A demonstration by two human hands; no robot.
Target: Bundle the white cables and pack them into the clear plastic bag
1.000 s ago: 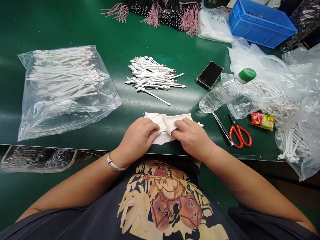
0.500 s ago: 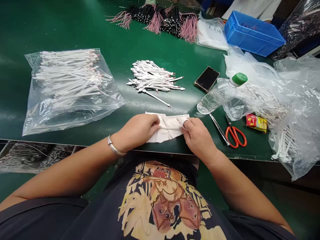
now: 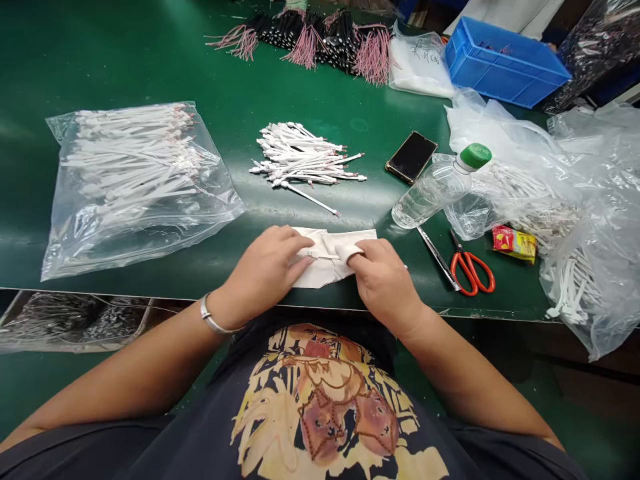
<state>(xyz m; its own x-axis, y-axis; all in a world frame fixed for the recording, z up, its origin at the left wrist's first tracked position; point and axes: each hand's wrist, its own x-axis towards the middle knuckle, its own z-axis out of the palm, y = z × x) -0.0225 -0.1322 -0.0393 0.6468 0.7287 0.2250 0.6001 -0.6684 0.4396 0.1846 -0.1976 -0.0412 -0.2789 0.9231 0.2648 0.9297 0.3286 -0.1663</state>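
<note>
A white cloth [image 3: 320, 275] lies at the table's near edge, with a thin white cable [image 3: 325, 257] stretched across it. My left hand [image 3: 265, 267] is at the cloth's left end, its thumb and fingers parted around the cable's connector end, a small gap showing there. My right hand [image 3: 385, 280] pinches a folded piece of the cloth over the cable; the cable's right part is mostly hidden under that hand. Just beyond the cloth, a pile of white cables [image 3: 305, 153] rests on the table, one of them lying apart at its front.
At left lies a clear bag [image 3: 125, 220] of white cables. On the right are a phone [image 3: 413, 157], a bottle [image 3: 430, 193], tweezers [image 3: 437, 257], red-handled scissors [image 3: 470, 270], a small packet [image 3: 514, 244] and plastic bags [image 3: 600, 200]. Black-and-pink wire bundles [image 3: 320, 40] and a blue bin [image 3: 505, 67] stand behind.
My left hand has shifted left and its fingers have parted from the cable's end. My right hand has slid left with the folded cloth along the cable.
</note>
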